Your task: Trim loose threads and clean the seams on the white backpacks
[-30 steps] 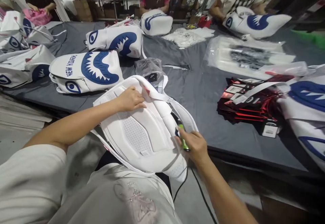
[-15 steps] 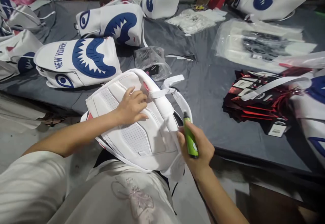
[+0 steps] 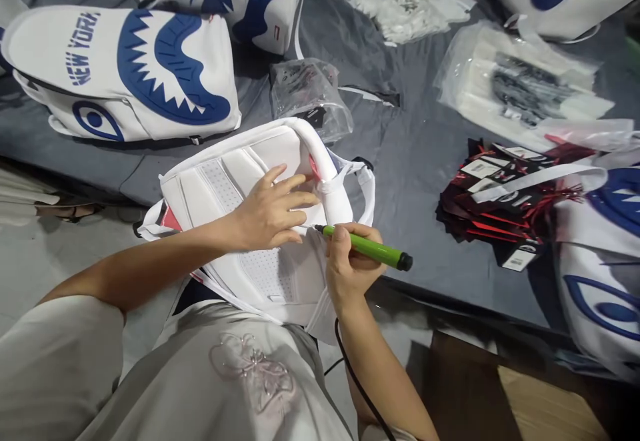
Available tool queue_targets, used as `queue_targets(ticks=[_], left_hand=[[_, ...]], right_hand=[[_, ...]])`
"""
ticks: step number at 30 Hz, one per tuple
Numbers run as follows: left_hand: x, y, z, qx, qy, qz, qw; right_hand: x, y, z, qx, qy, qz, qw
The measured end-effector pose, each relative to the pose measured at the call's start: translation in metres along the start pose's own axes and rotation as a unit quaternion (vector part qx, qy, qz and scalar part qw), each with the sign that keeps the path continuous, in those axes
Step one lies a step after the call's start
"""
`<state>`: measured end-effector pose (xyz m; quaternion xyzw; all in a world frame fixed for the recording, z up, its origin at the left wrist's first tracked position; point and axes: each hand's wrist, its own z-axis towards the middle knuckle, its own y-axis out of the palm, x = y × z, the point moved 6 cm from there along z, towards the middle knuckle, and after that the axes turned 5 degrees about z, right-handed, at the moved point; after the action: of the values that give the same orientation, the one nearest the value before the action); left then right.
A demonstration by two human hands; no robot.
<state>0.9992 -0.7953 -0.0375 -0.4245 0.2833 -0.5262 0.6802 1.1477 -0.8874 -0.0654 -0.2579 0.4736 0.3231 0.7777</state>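
A white backpack (image 3: 213,254) leans against my lap and the table edge, with its padded, dotted back panel facing up. My left hand (image 3: 270,211) lies on that panel, fingers spread and holding nothing. In my right hand (image 3: 353,257) is a green pen (image 3: 373,249) with black ends, gripped like a writing tool. Its dark tip points left, at the panel beside my left fingertips; whether it touches the fabric I cannot tell. A white shoulder strap (image 3: 367,194) loops out on the backpack's right side.
Several white backpacks (image 3: 175,41) with blue shark mouths lie on the grey-covered table (image 3: 400,181). A clear plastic bag (image 3: 310,94) sits behind my backpack. To the right are a stack of black-and-red tags (image 3: 493,207), a bag of white straps (image 3: 520,87) and another backpack (image 3: 605,274).
My right hand has turned the pen from nearly upright to pointing left and brought its tip to the back panel. My left hand has slid slightly right. The view has tilted down.
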Motion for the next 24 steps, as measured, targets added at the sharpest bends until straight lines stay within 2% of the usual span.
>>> queue_targets(ticks=[4, 7, 10, 14, 20, 24], left_hand=[[0.003, -0.001, 0.0, 0.038, 0.029, 0.027, 0.998], [0.004, -0.001, -0.001, 0.058, 0.043, 0.046, 0.996], [0.005, 0.0, -0.001, 0.067, 0.041, 0.05, 0.996], [0.004, 0.002, -0.001, 0.06, 0.034, 0.047, 0.996], [0.004, 0.004, 0.0, 0.019, 0.023, 0.041, 0.999], [0.003, 0.005, 0.001, 0.013, 0.017, 0.011, 1.0]], right_hand=[[-0.006, 0.002, -0.003, 0.0, -0.076, -0.095, 0.993], [-0.007, 0.003, -0.003, 0.005, -0.099, -0.11, 0.989], [-0.007, 0.007, -0.003, -0.009, -0.099, -0.099, 0.99], [-0.009, 0.006, -0.002, 0.014, -0.092, -0.111, 0.989], [-0.005, 0.004, -0.002, 0.012, -0.059, -0.083, 0.995], [0.001, 0.005, -0.002, 0.001, -0.033, -0.078, 0.996]])
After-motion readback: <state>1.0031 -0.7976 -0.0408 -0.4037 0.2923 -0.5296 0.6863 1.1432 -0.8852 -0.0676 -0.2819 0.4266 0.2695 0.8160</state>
